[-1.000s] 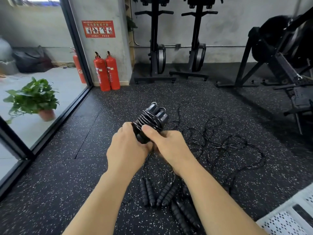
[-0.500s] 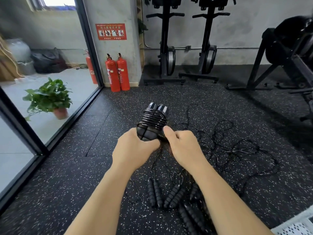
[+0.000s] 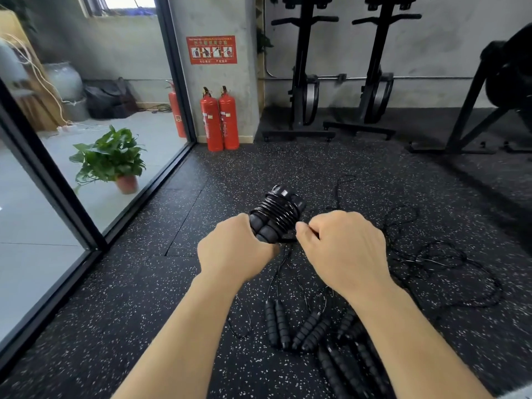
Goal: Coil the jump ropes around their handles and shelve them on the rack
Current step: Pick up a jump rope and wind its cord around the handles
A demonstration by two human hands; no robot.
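While the left hand clenches the lower ends of a pair of black ribbed foam handles wound with glossy black cord, that bundle rises out of the fist at the centre of the frame, tilted toward the upper right. The right hand sits just beside it on the right, thumb and forefinger pinched at the bundle's lower coils; the strand they seem to grip is too thin to make out, so whether it grasps cord I cannot tell. Below the hands, more black ribbed jump rope handles lie in pairs on the black speckled rubber floor, some hidden behind the right forearm and cut off at the bottom edge. A tangle of thin black rope sprawls at the right. No rack shows. Compared with half a second ago, the right hand has pulled slightly rightward and the bundle leans more.
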